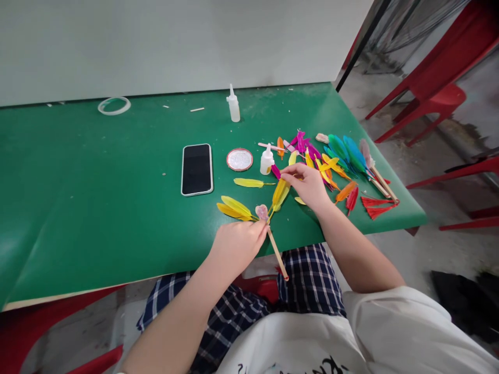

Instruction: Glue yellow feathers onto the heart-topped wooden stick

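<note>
My left hand (238, 240) is closed around the base of a small feather fan, where its wooden handle (277, 254) meets a pale pink piece (261, 211). Yellow feathers (236, 208) spread from it to the left. On its right side stands another yellow feather (279, 193), and the fingertips of my right hand (307, 186) pinch its upper end. Just beyond that hand a white glue bottle (267, 161) stands upright, close to a magenta feather (276, 171). A loose yellow feather (249, 183) lies on the green tabletop. The fan's inner joint is hidden by my left fingers.
Left of centre lies a phone (197, 170), beside a round white dish (239, 159). A second glue bottle (234, 105) and a tape ring (114, 106) are farther back. Coloured feathers and a blue-green feather fan (354, 155) with a red tassel (377, 208) cover the right side.
</note>
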A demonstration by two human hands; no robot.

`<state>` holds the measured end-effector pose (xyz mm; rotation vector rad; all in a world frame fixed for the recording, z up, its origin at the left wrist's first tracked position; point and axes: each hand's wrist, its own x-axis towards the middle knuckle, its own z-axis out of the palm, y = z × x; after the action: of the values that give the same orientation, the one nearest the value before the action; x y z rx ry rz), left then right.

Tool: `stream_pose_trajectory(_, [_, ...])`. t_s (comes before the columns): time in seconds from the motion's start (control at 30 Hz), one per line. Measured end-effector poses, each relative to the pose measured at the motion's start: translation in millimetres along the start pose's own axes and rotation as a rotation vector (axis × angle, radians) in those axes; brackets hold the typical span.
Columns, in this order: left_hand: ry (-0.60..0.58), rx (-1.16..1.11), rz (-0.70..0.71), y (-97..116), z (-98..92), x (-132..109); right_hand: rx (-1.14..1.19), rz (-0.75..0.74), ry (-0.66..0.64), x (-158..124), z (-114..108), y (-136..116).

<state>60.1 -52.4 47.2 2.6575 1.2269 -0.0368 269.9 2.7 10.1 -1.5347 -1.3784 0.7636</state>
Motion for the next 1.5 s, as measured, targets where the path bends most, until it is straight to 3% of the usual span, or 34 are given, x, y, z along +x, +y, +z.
stream_pose_trajectory(0.67, [-0.05, -0.031, 0.044, -1.4, -1.4, -1.3, -0.077, -0.024, -0.077, -2.3, 3.1, -0.1])
stream_pose_trajectory(1.5, [0.011, 0.038, 0.073, -6.7, -1.0, -3.1, -0.063, -0.059, -0.101, -3.9, 2.9, 0.0])
